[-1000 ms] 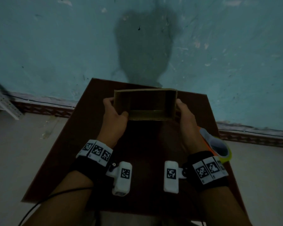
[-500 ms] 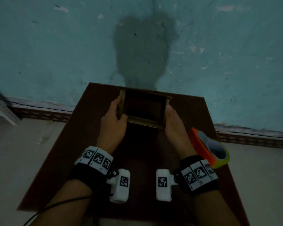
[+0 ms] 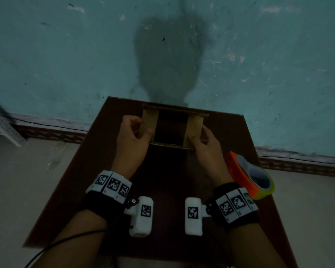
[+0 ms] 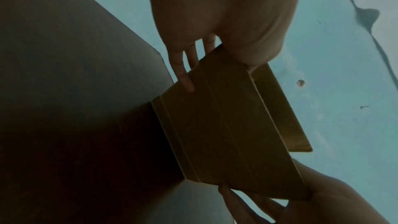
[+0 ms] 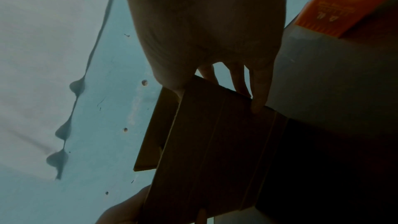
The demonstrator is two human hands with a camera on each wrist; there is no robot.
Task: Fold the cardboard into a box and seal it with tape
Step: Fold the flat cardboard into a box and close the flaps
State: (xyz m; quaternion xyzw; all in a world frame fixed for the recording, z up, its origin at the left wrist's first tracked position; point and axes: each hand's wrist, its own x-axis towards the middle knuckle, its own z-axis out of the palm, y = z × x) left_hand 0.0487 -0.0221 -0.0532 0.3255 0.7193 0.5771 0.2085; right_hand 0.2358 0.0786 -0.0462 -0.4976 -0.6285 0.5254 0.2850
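Tape dispenser [image 3: 249, 176] sits at the table's [image 3: 97, 161] right edge, just beside the right hand [image 3: 205, 144]; left hand [image 3: 132, 136] and right pinch the cardboard box [image 3: 172, 128] flaps, near the wall [image 3: 66, 64].

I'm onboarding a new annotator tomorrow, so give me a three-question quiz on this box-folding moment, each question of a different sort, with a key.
1. True or false: the orange and yellow roll of packing tape is held in the right hand.
2. Multiple choice: the brown cardboard box is held by A) the left hand alone, B) both hands, one at each end, C) neither hand.
3. Fill in: the two short end flaps are folded ____ over the opening, while the middle gapes dark.

Key:
1. False; the tape lies on the dark brown table, right of that hand.
2. B
3. inward
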